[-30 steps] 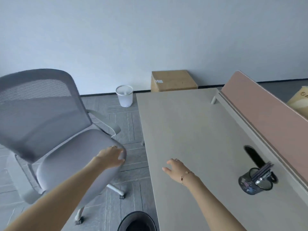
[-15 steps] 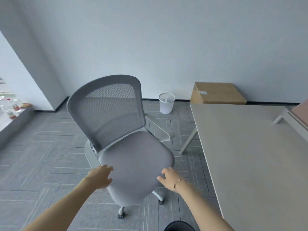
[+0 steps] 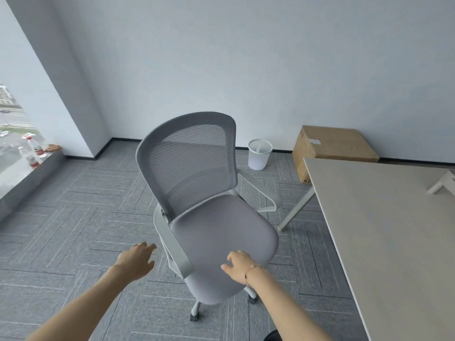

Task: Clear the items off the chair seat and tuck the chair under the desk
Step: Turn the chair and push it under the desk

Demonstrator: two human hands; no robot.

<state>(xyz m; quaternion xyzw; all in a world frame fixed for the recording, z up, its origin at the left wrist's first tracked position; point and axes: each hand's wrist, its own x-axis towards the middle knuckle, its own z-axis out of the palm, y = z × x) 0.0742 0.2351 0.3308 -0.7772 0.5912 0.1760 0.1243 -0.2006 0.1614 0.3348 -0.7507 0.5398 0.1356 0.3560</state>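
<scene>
1. The right hand [image 3: 240, 265] lies with fingers spread on the front edge of the seat [image 3: 221, 237], holding nothing; it is the nearer of the two hands to the chair [image 3: 202, 193].
2. The left hand [image 3: 136, 259] hangs open and empty just beside the chair's left armrest [image 3: 176, 244], apparently not touching it, though the angle makes this hard to judge.
3. The seat looks bare, so the clearing seems done.
4. The chair stands on the floor [image 3: 73, 217] in front of the hands, its back [image 3: 189, 166] away from the person and its seat front towards them.
5. The bench [image 3: 394, 230] lies to the chair's right, apart from it, so the push must go rightward, probably after a turn.
</scene>
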